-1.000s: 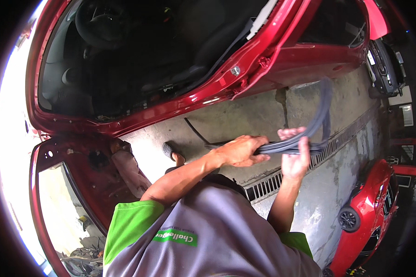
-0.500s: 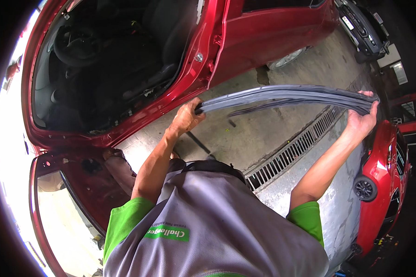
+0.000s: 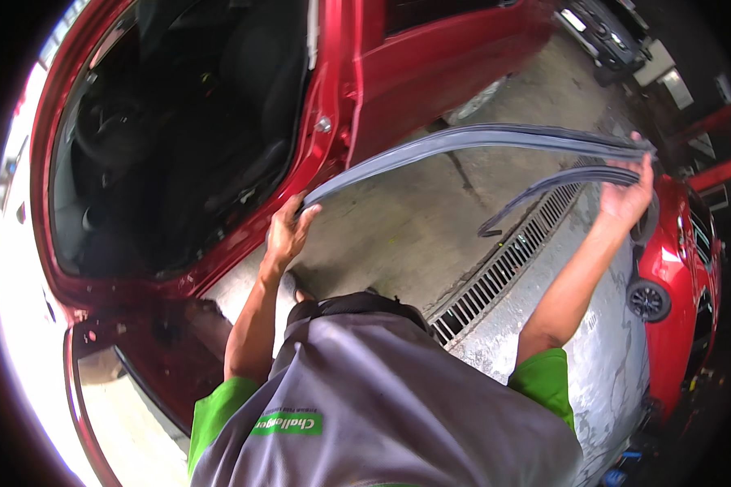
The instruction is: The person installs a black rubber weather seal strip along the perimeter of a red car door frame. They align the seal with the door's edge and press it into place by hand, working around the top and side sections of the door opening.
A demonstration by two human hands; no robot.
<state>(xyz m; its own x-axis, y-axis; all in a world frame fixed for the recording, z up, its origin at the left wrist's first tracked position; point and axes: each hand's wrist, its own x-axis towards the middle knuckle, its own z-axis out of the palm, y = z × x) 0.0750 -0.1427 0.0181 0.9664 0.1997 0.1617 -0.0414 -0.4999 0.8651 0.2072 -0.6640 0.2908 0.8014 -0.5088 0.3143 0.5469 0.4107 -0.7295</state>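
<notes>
Pinching one end of grey strip [image 3: 463, 138], left grip [image 3: 284, 233] near red car [image 3: 430, 81]; right grip [image 3: 628, 197] closed round strip's doubled part. Span bows above floor [image 3: 382, 243]; loose tail [image 3: 577, 175] hangs, as seen, by left edge of drain grate [image 3: 503, 268]. Advisable: even tension, gentle bend, no twist.

The left head-worn fisheye looks steeply down from close above the grey-and-green shirt [image 3: 414, 398], facing past the left hand [image 3: 284, 234] and right hand [image 3: 628, 200] toward the concrete floor [image 3: 390, 235].
</notes>
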